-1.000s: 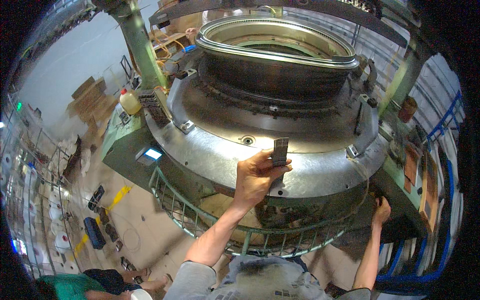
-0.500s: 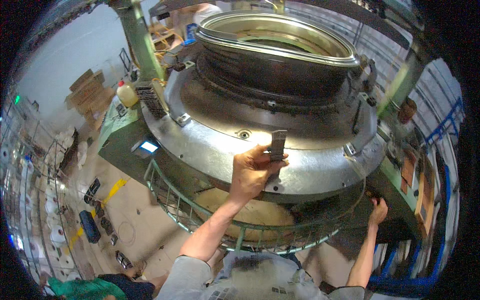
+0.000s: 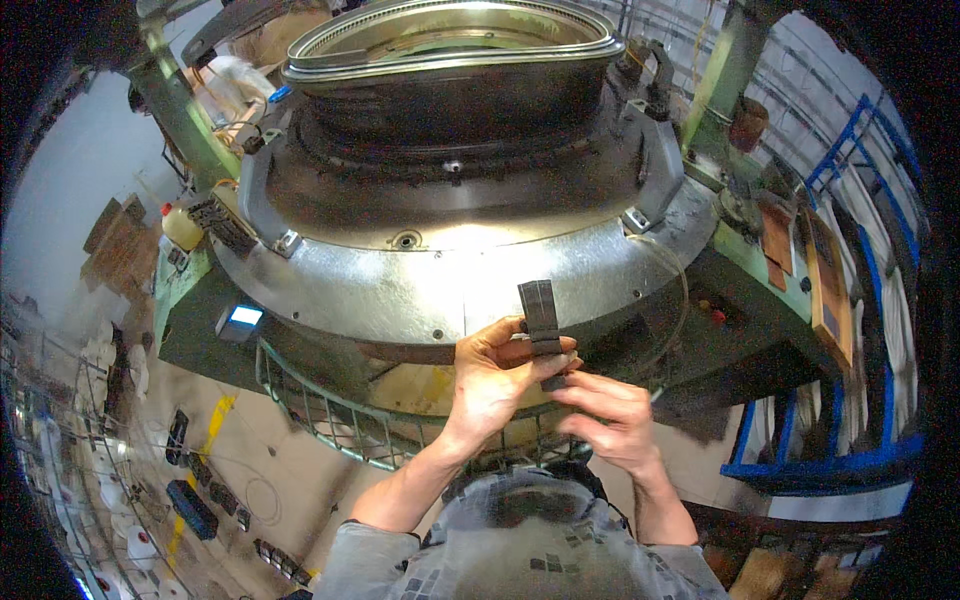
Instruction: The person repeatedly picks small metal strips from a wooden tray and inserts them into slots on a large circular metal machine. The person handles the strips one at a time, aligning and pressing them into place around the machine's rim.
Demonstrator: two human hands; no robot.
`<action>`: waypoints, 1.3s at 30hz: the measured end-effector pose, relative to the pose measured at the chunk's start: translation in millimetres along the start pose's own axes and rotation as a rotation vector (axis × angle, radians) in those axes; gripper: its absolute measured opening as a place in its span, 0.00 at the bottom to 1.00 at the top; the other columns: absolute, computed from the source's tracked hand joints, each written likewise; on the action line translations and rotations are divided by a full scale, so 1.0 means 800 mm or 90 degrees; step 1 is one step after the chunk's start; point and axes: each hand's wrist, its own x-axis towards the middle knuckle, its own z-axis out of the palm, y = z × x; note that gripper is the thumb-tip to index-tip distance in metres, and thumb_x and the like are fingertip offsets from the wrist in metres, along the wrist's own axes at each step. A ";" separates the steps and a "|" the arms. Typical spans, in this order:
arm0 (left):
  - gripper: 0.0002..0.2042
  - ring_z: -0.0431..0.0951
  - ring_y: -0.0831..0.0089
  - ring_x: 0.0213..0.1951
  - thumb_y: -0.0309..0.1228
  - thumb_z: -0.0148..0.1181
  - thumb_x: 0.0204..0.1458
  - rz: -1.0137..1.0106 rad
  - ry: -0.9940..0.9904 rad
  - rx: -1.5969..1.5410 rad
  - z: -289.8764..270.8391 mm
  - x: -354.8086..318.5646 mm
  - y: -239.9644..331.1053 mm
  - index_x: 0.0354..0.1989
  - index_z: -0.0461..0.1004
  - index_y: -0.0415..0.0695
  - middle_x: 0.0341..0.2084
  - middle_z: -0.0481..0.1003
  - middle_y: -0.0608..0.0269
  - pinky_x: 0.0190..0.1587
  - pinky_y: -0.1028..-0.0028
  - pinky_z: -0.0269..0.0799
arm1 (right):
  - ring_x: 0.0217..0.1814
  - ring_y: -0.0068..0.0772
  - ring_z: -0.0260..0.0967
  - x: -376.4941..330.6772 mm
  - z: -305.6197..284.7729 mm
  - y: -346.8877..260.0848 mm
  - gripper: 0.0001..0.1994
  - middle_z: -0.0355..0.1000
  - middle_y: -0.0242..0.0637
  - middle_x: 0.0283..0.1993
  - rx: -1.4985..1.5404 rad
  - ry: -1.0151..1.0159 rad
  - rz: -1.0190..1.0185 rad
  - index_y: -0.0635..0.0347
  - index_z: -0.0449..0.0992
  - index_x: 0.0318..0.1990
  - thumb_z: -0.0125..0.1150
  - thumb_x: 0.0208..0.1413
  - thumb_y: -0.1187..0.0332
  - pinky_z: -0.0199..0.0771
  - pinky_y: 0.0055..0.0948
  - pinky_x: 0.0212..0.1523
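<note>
My left hand (image 3: 490, 385) grips a dark, narrow, slightly curved block (image 3: 541, 318) with crosswise grooves near its lower part, pinched between thumb and fingers. The block stands roughly upright in front of the machine's shiny metal ring (image 3: 370, 290). Close by the block's lower end is my right hand (image 3: 615, 420), its fingers stretched toward it and the thumb apart. Whether those fingertips touch the block cannot be made out. Behind the hands rises a big round machine with a dark cylinder (image 3: 450, 110) and a bright upper rim (image 3: 300, 62).
A green curved rail (image 3: 335, 425) runs below the ring. On the left are a lit small screen (image 3: 243, 316) and a red-capped bottle (image 3: 181, 228). Dark parts (image 3: 191, 508) lie on the floor. Blue racking (image 3: 830, 462) and a wooden frame (image 3: 828, 285) stand on the right.
My right hand has come in from the far right to the block's lower end. My left hand and the block are now lower in view, and the machine has shifted left and up.
</note>
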 end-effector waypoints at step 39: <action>0.17 0.84 0.64 0.39 0.16 0.65 0.52 -0.134 0.198 -0.059 -0.131 -0.161 -0.002 0.50 0.70 0.34 0.41 0.81 0.49 0.44 0.68 0.82 | 0.33 0.26 0.79 -0.038 0.197 -0.118 0.05 0.81 0.40 0.34 0.498 -0.032 0.411 0.70 0.82 0.38 0.68 0.53 0.79 0.81 0.24 0.35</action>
